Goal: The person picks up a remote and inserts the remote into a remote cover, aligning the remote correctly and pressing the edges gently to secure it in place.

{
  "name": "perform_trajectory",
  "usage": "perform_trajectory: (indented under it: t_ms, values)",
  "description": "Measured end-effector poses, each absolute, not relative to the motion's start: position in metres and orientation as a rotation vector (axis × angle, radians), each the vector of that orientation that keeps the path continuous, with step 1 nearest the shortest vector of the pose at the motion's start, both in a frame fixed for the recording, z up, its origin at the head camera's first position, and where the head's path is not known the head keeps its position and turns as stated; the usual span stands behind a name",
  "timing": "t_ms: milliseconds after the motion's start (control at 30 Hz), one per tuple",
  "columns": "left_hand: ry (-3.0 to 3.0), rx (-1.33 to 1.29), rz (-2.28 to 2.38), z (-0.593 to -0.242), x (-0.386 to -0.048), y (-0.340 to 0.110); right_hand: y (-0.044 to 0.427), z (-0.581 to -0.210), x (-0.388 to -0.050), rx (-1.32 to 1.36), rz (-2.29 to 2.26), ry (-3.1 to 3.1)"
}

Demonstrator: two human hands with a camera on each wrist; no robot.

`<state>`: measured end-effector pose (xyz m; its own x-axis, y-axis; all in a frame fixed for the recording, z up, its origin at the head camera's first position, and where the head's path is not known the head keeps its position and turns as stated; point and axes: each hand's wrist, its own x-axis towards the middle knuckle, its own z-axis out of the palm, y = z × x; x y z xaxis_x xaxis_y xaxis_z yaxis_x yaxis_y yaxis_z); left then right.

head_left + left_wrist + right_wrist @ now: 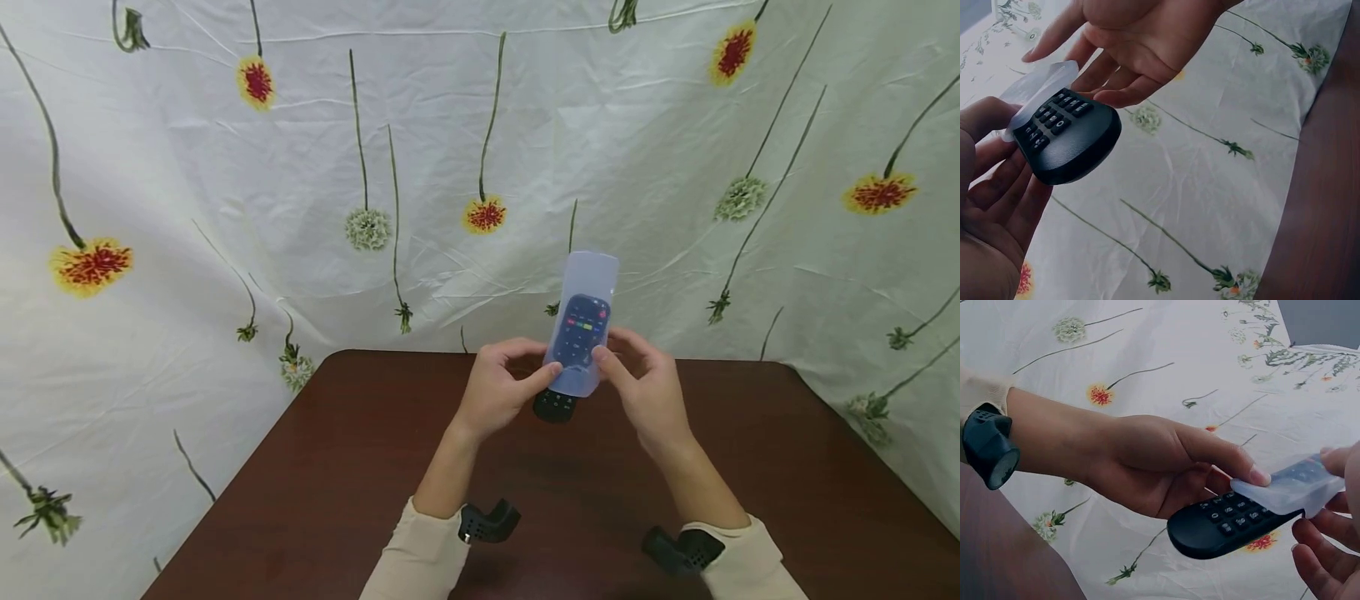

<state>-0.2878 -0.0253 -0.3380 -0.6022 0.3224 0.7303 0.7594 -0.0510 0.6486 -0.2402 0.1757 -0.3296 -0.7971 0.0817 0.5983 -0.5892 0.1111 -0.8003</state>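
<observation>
A black remote control lies partly inside a translucent, bluish silicone-like cover. Its lower end, with several buttons, sticks out of the cover's near opening; the coloured buttons show through. My left hand holds the remote and cover from the left, thumb on the cover's edge and fingers beneath. From the right, my right hand pinches the cover's side, its thumb on top. Close up in the left wrist view, the remote's bare end points toward the camera. The right wrist view shows the cover between both thumbs.
A dark brown table lies below the hands. Behind it hangs a white cloth printed with flowers. Black bands with devices sit on the left wrist and right wrist.
</observation>
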Motion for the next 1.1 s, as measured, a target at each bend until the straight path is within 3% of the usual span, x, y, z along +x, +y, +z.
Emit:
perform_trajectory:
  t_ms: [733, 1100]
  values:
    - [-2.394, -1.407, -1.742, -0.3414, -0.2869, -0.0247, 0.1771, -0.3255, -0.2403, 0.237, 1.675, -1.690]
    - [-2.375, -1.334, -1.802, -0.3418, -0.2848, -0.0225, 0.1727, -0.3263, -0.2401, 0.273, 1.685, -1.707]
